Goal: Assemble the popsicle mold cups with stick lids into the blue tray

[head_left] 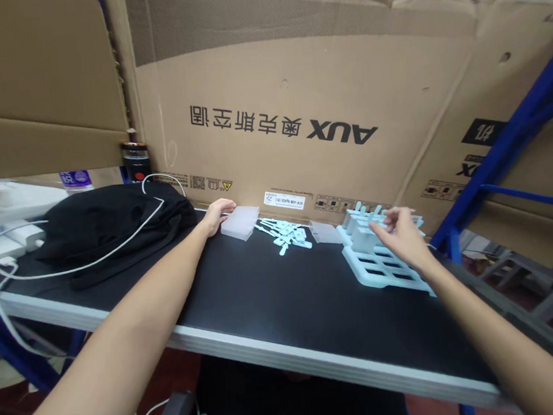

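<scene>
My left hand (218, 215) is at the left end of a frosted, translucent plastic box (240, 224), its fingers bent against the box's edge. My right hand (399, 232) is over a pale blue rack (384, 279) with square openings, at the table's right. Its thumb and fingers are closed at the top of a translucent container (364, 239) standing in the rack; the hand partly hides the grip. More such containers with light blue tabs sticking up stand behind it. Between my hands lies a loose pile of light blue plastic pieces (286, 232).
Another translucent box (326, 232) lies left of the rack. A large cardboard panel (265, 73) walls off the table's back. Black cloth (123, 227) and a white cable (92, 267) cover the left side. A dark bottle (135, 160) stands behind them. Blue metal posts (529, 111) rise at right.
</scene>
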Action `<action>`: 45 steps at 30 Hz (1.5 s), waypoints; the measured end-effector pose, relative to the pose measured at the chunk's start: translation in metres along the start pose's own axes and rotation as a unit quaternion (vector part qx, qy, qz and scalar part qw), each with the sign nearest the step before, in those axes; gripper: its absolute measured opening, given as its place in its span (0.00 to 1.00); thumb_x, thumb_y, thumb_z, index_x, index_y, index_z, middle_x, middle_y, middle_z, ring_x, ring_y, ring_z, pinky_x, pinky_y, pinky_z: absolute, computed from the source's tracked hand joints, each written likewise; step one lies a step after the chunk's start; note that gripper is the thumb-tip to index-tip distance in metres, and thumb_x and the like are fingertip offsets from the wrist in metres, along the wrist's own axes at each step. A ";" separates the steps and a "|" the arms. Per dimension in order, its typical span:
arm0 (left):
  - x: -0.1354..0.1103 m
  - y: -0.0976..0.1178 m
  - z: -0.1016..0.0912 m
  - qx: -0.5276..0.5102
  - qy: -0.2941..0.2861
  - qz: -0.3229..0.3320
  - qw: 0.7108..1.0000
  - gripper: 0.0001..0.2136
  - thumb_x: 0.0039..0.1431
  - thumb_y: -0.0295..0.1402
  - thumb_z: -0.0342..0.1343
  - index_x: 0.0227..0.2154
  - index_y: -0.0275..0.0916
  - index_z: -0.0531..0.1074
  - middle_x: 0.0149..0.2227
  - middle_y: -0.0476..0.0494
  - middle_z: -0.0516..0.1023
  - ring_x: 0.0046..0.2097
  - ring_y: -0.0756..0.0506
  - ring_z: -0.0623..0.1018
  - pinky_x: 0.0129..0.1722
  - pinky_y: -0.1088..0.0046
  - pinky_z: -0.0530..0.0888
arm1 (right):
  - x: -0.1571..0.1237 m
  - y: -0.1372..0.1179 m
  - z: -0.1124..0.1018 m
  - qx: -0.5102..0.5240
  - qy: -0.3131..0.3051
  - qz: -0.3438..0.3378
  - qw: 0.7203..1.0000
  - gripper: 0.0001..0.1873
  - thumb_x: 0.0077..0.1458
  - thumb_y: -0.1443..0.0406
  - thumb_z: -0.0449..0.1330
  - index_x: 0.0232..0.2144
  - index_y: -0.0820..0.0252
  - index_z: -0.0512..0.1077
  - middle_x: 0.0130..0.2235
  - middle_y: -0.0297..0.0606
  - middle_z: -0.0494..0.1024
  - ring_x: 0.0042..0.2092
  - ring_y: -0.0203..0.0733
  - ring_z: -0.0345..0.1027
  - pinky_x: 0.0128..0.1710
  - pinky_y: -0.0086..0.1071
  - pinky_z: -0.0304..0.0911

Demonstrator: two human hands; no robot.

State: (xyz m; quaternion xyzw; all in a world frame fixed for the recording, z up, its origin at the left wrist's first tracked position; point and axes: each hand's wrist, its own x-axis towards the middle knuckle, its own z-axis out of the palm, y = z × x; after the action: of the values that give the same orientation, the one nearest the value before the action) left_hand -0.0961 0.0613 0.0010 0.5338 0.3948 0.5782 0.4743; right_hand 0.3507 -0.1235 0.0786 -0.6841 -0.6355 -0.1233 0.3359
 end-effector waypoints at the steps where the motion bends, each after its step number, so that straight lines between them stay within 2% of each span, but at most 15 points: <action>1: 0.000 0.000 0.000 -0.003 0.000 0.000 1.000 0.14 0.43 0.44 0.59 0.31 0.42 0.73 0.45 0.43 0.80 0.50 0.37 0.75 0.46 0.60 0.66 | -0.005 0.008 0.009 0.010 -0.045 0.038 0.998 0.31 0.56 0.48 0.53 0.54 0.63 0.58 0.44 0.51 0.74 0.40 0.50 0.70 0.41 0.40 0.65; 4: 0.000 -0.001 0.000 -0.016 0.003 -0.003 1.000 0.14 0.42 0.43 0.60 0.32 0.42 0.73 0.44 0.43 0.80 0.51 0.37 0.74 0.46 0.61 0.66 | -0.012 0.021 0.032 -0.015 -0.150 0.083 0.985 0.38 0.49 0.39 0.56 0.49 0.63 0.63 0.40 0.50 0.76 0.40 0.53 0.71 0.37 0.39 0.65; 6: 0.001 -0.003 0.000 -0.020 0.008 -0.006 1.000 0.15 0.42 0.44 0.60 0.33 0.42 0.73 0.44 0.43 0.80 0.51 0.38 0.74 0.46 0.61 0.66 | -0.012 0.021 0.039 -0.057 -0.173 0.081 0.980 0.38 0.47 0.36 0.56 0.43 0.63 0.68 0.38 0.50 0.78 0.40 0.57 0.72 0.36 0.40 0.65; 9: 0.003 -0.004 0.000 -0.010 0.011 -0.011 1.000 0.16 0.42 0.44 0.60 0.33 0.42 0.73 0.46 0.42 0.80 0.51 0.37 0.74 0.46 0.61 0.66 | -0.011 0.016 0.039 -0.115 -0.176 0.079 0.975 0.36 0.50 0.36 0.51 0.35 0.63 0.72 0.34 0.52 0.78 0.39 0.59 0.73 0.34 0.41 0.63; 13: 0.002 -0.003 0.000 -0.008 0.005 -0.014 1.000 0.16 0.42 0.44 0.60 0.33 0.43 0.72 0.46 0.43 0.80 0.50 0.38 0.75 0.45 0.61 0.66 | -0.016 0.010 0.035 -0.166 -0.143 0.055 0.974 0.37 0.53 0.38 0.49 0.38 0.66 0.73 0.34 0.56 0.78 0.41 0.62 0.73 0.36 0.40 0.63; 18: 0.003 -0.004 -0.001 0.014 0.003 -0.003 1.000 0.16 0.43 0.45 0.58 0.34 0.42 0.72 0.47 0.42 0.80 0.51 0.37 0.75 0.46 0.61 0.67 | -0.019 0.007 0.034 -0.175 -0.140 0.042 0.974 0.38 0.55 0.39 0.49 0.41 0.70 0.72 0.34 0.59 0.78 0.42 0.62 0.74 0.38 0.39 0.63; 29: 0.007 -0.007 -0.003 -0.017 0.006 -0.013 1.000 0.15 0.43 0.43 0.60 0.33 0.42 0.73 0.45 0.44 0.80 0.52 0.38 0.74 0.45 0.63 0.66 | -0.021 0.005 0.037 -0.185 -0.130 0.057 0.972 0.41 0.56 0.40 0.49 0.46 0.77 0.68 0.37 0.63 0.78 0.44 0.64 0.74 0.41 0.41 0.63; 34: 0.006 -0.006 -0.002 -0.022 0.001 -0.011 1.000 0.14 0.44 0.43 0.61 0.33 0.42 0.73 0.45 0.43 0.80 0.52 0.38 0.74 0.45 0.63 0.66 | -0.020 0.001 0.036 -0.173 -0.104 0.078 0.976 0.42 0.58 0.43 0.50 0.52 0.81 0.62 0.39 0.65 0.77 0.46 0.64 0.73 0.42 0.43 0.63; 38: 0.005 -0.005 -0.003 -0.015 -0.001 -0.007 1.000 0.14 0.44 0.43 0.60 0.33 0.42 0.73 0.46 0.42 0.80 0.52 0.38 0.74 0.45 0.63 0.66 | -0.017 0.003 0.034 -0.131 -0.098 0.092 0.982 0.40 0.56 0.42 0.52 0.50 0.78 0.63 0.39 0.63 0.77 0.45 0.64 0.73 0.40 0.42 0.64; 42: 0.004 -0.005 -0.003 -0.015 -0.001 -0.004 1.000 0.14 0.44 0.43 0.60 0.32 0.41 0.74 0.45 0.42 0.80 0.51 0.38 0.74 0.44 0.63 0.66 | -0.013 0.004 0.028 -0.057 -0.073 0.094 0.991 0.29 0.53 0.47 0.56 0.44 0.68 0.66 0.38 0.54 0.78 0.41 0.56 0.73 0.36 0.37 0.63; 45: 0.003 -0.004 -0.002 -0.018 0.000 -0.002 1.000 0.13 0.44 0.41 0.61 0.32 0.41 0.74 0.44 0.42 0.80 0.51 0.38 0.74 0.44 0.63 0.66 | -0.010 -0.003 0.020 -0.038 -0.031 0.077 0.996 0.22 0.52 0.52 0.54 0.42 0.63 0.65 0.34 0.46 0.77 0.36 0.49 0.71 0.33 0.35 0.61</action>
State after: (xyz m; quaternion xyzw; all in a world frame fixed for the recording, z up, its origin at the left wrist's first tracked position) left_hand -0.0978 0.0655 -0.0022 0.5241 0.3854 0.5844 0.4850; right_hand 0.3406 -0.1193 0.0587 -0.7471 -0.5855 -0.0998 0.2984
